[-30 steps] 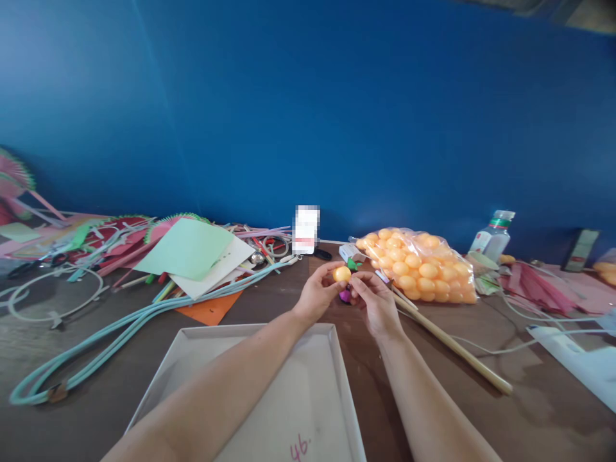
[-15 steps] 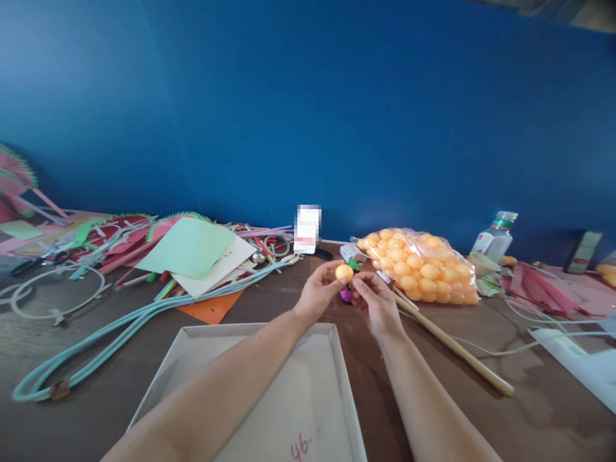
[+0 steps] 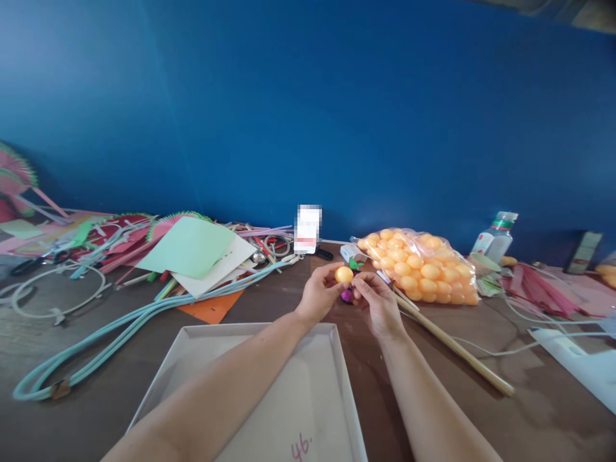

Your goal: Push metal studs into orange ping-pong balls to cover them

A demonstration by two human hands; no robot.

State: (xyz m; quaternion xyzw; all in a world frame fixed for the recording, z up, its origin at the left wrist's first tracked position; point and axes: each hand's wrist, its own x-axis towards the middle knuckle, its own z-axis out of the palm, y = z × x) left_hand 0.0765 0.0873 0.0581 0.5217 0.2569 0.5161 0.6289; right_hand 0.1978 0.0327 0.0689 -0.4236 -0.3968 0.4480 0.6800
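My left hand (image 3: pixel 318 295) pinches a small orange ball (image 3: pixel 344 274) between thumb and fingers, just above the brown table. My right hand (image 3: pixel 375 298) is closed right beside the ball, its fingertips against it; what they pinch is too small to make out. A small magenta piece (image 3: pixel 346 295) shows between and below the two hands. Just beyond my right hand lies a clear bag of several orange balls (image 3: pixel 418 264).
A shallow white cardboard tray (image 3: pixel 332 359) lies under my forearms. A long wooden stick (image 3: pixel 452 345) runs to the right. Teal tubing (image 3: pixel 144 317), green and white paper sheets (image 3: pixel 190 251) and pink craft scraps fill the left. A bottle (image 3: pixel 495 237) and white cable sit at right.
The hands have barely shifted; the ball sits a touch lower and my right fingers have closed in nearer to it.
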